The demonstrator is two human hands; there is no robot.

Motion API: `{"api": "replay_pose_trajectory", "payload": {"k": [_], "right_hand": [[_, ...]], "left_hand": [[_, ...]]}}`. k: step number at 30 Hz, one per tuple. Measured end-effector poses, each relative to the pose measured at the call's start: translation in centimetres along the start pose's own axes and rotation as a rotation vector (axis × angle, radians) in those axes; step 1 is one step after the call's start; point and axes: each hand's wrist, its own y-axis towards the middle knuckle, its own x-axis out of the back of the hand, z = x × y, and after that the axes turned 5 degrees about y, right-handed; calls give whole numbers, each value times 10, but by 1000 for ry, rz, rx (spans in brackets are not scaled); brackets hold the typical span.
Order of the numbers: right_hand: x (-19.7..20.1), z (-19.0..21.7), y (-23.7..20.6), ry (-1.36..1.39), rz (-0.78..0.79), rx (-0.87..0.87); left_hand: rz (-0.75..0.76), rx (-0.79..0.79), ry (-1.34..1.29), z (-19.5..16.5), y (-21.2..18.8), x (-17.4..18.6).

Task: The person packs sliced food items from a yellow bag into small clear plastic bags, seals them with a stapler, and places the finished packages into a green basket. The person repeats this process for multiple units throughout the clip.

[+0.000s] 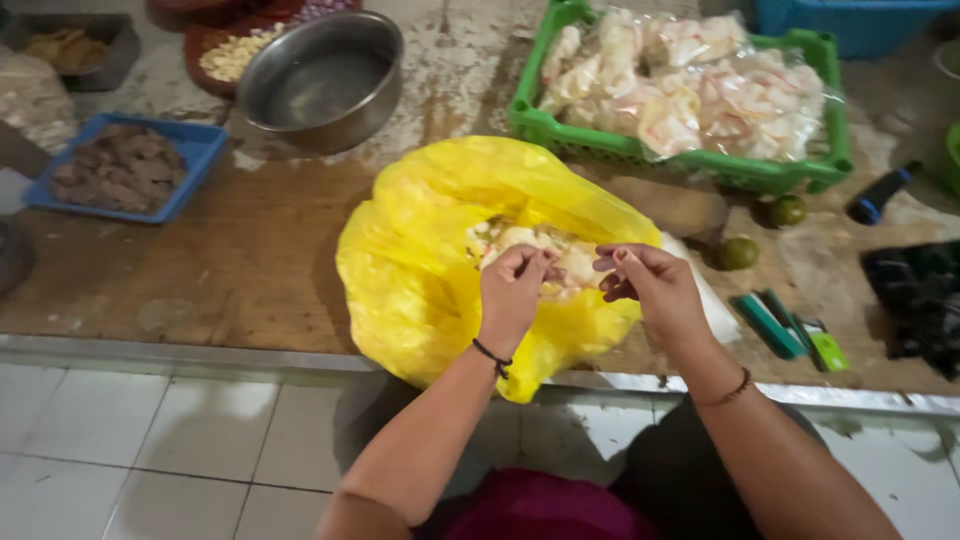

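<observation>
Left hand (514, 282): fingers pinched on the yellow bag (440, 260) rim; right hand (650, 285): fingertips together at the opening; inside: pale crackers (540, 245)

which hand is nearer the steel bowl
Left. The left hand is at the yellow bag's mouth, below and right of the steel bowl. The right hand is beside it, farther right.

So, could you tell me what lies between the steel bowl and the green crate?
Head view: only bare, white-dusted wooden tabletop lies between the steel bowl and the green crate.
</observation>
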Motion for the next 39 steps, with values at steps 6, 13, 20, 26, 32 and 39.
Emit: {"api": "replay_pose_trajectory", "payload": {"k": [6,13,20,26,32,39], "right_hand": [[-36,1,51,115,13,-88],[-38,-35,55,174,8,-255],[-31,-52,50,-28,12,-192],[-41,-9,20,-587,9,665],[-76,10,5,-591,277,168],[-60,-1,8,-276,358,2]], "left_hand": [[-124,-102,111,-42,21,27],[123,-9,-160,-48,8,54],[-35,131,-256,-34,4,57],[-82,91,-86,-36,-5,50],[125,110,-69,-29,-18,37],[293,212,-307,-23,-14,41]]}}
